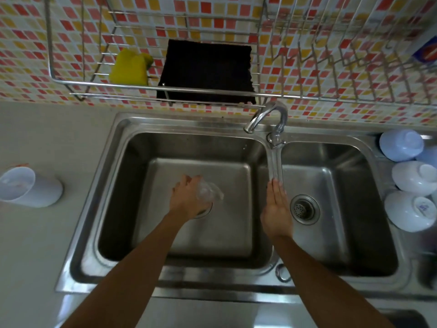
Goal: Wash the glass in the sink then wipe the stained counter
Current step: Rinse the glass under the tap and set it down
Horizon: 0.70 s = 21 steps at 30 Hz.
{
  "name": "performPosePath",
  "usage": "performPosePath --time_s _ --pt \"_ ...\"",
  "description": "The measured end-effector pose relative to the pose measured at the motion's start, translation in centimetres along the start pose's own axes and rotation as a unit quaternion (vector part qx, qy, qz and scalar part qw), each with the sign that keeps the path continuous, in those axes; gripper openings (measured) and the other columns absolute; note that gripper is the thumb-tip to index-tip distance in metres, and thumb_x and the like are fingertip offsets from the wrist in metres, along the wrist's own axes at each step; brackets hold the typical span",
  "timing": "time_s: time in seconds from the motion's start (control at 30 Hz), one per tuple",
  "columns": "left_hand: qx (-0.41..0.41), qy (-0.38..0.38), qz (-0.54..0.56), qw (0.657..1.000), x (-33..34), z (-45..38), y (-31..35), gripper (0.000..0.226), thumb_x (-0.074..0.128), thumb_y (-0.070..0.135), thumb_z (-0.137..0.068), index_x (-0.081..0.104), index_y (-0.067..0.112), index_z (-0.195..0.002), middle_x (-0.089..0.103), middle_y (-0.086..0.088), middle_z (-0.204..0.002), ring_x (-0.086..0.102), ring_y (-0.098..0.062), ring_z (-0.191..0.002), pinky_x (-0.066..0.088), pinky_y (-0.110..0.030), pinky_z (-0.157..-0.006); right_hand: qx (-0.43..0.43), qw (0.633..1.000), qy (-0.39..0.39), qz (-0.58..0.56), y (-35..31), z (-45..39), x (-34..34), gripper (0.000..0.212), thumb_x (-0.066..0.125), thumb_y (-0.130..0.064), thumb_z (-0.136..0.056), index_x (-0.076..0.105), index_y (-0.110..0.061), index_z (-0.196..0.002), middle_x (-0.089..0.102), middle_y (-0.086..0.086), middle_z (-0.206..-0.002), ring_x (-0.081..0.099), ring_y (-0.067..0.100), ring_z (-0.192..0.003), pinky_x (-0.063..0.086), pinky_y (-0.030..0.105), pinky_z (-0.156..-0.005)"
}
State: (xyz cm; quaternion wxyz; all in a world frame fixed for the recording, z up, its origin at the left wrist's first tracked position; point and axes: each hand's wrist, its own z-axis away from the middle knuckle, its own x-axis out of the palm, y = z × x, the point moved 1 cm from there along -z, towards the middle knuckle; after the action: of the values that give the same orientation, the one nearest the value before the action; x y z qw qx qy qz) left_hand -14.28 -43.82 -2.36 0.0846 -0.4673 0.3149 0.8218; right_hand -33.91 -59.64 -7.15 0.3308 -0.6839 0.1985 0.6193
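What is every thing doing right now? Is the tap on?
Faucet: off, no water seen.
Glass: tilted, held over the left basin.
Left hand: grips the glass.
Right hand: open, fingers straight.
White cup: lying on its side on the counter.
Bowls: upside down.
Yellow sponge: resting in the wire rack.

Yellow sponge [128, 67], black cloth [205, 72]

A clear glass [208, 191], blurred and tilted on its side, is held over the left basin of the steel sink [132, 143], above its drain, near the faucet.
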Motion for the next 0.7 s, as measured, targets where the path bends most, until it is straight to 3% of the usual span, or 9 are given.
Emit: performPosePath --time_s 0.17,0.37,0.6,0.7 --pt "0.018 -0.007 -0.150 0.989 0.8 -0.5 -1.7 0.079 0.073 0.054 -0.069 0.037 0.030 -0.135 0.041 -0.006 -0.126 0.045 -0.027 -0.113 0.036 -0.040 -0.102 -0.004 1.000 0.016 -0.018 0.0 0.1 0.0 0.067 0.042 0.002 -0.080 0.027 0.005 -0.145 0.026 0.022 -0.153 0.022 0.030 -0.143 0.020 0.043 -0.116" --pt "0.032 0.018 -0.271 0.962 0.6 -0.6 -2.1 0.073 0.070 0.059 -0.071 0.041 0.029 -0.131 0.043 -0.005 -0.124 0.047 -0.025 -0.111 0.036 -0.038 -0.096 -0.001 1.000 0.025 -0.018 0.0 0.0 0.1 0.065 0.039 0.002 -0.080 0.030 0.005 -0.144 0.029 0.023 -0.152 0.024 0.032 -0.143 0.022 0.044 -0.116" --pt "0.086 0.013 -0.393 0.915 -0.7 -0.6 -1.7 0.072 0.068 0.056 -0.074 0.041 0.025 -0.134 0.041 -0.006 -0.129 0.045 -0.025 -0.111 0.038 -0.036 -0.093 0.000 0.999 0.035 -0.029 0.0 0.0 0.2 0.065 0.043 0.005 -0.080 0.032 0.005 -0.143 0.031 0.023 -0.151 0.026 0.032 -0.142 0.020 0.043 -0.117" --pt "0.108 0.008 -0.443 0.890 -1.3 -0.6 -1.3 0.069 0.072 0.047 -0.074 0.044 0.025 -0.133 0.040 -0.006 -0.130 0.044 -0.025 -0.113 0.037 -0.036 -0.094 0.003 0.999 0.036 -0.029 0.0 0.0 0.3 0.060 0.034 0.001 -0.083 0.033 0.006 -0.143 0.032 0.023 -0.150 0.027 0.032 -0.142 0.022 0.044 -0.116"
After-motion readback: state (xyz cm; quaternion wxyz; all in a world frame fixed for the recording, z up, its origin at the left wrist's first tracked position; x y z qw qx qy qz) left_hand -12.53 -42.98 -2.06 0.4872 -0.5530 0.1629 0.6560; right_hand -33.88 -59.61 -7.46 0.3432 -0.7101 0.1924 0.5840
